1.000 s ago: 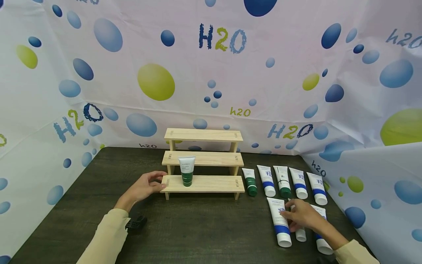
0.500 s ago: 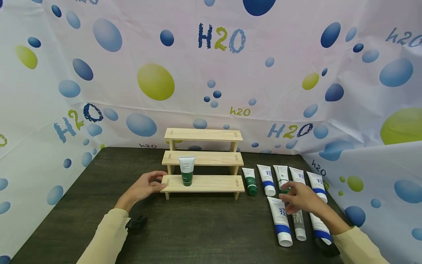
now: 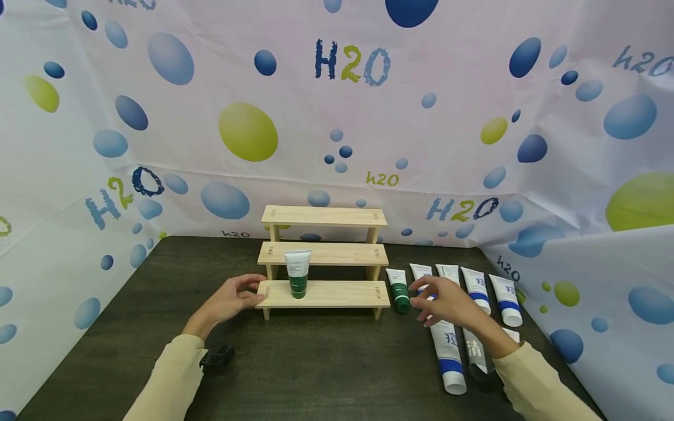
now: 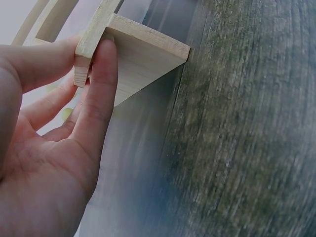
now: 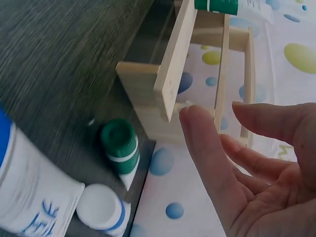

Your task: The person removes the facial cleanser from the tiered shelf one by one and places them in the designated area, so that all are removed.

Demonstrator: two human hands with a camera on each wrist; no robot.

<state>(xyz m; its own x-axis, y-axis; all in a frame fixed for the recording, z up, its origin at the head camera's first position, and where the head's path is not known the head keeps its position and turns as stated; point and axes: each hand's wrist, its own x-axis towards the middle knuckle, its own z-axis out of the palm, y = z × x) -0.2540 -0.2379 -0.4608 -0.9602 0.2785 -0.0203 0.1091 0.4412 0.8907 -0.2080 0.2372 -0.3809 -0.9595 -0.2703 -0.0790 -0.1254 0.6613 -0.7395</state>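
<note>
My left hand (image 3: 226,301) pinches the left end of the lowest step of a three-step wooden display stand (image 3: 337,294). In the left wrist view, thumb and fingers (image 4: 101,84) close around the wood. On that step a white-and-green squeeze tube (image 3: 298,275) stands upright on its cap. My right hand (image 3: 447,301) hovers over the tubes at the right, holding nothing, its fingers loosely bent and apart. Nearest its fingertips lies a small green-capped tube (image 3: 399,290). From the right wrist, the stand's right end (image 5: 140,84) and that tube's green cap (image 5: 117,132) show.
Several tubes lie in rows at the table's right, including a blue-banded white tube (image 3: 447,356), a grey tube (image 3: 475,351) and another white tube (image 3: 506,299). A bubble-patterned cloth (image 3: 337,117) hangs behind the dark table (image 3: 316,368).
My right hand has lifted away from the front tubes and moved left and back, toward the small green-capped tube. My left hand has stayed on the stand.
</note>
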